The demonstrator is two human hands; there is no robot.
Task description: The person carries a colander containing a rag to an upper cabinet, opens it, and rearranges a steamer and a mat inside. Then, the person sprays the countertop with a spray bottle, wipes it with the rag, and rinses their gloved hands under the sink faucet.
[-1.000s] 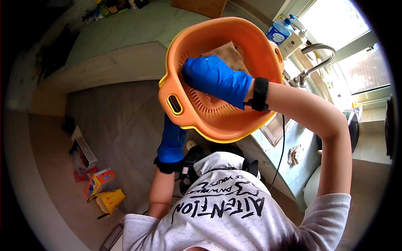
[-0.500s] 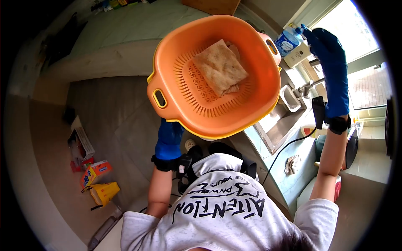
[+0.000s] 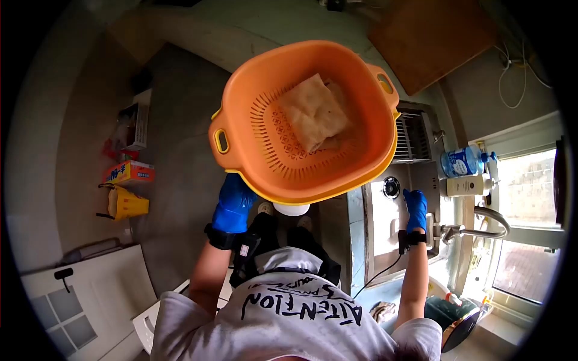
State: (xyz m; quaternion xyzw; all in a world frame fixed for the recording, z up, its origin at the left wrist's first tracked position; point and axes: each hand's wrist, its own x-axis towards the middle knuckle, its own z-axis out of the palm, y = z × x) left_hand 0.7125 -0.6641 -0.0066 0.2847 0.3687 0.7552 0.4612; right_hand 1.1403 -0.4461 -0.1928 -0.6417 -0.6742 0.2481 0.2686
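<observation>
Left of the left grip (image 3: 233, 206), an orange box (image 3: 131, 172) and yellow bag (image 3: 129, 203); beyond the right grip (image 3: 415, 210), a brown board (image 3: 430, 39).

Folded beige cloth (image 3: 314, 112) inside orange slotted colander (image 3: 368, 123)

The cloth (image 3: 314, 114) lies in the colander (image 3: 372, 135) — itself nested in a basin (image 3: 394, 144) — above the left hand (image 3: 235, 204); rightward, the sink (image 3: 421, 174) lies under the right hand (image 3: 415, 210), faucet (image 3: 494, 221) and pump bottles (image 3: 460, 162) along its right edge.

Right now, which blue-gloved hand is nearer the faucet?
The right hand, out at the sink; the left hand is partly hidden below the orange colander, on the side away from the faucet.
</observation>
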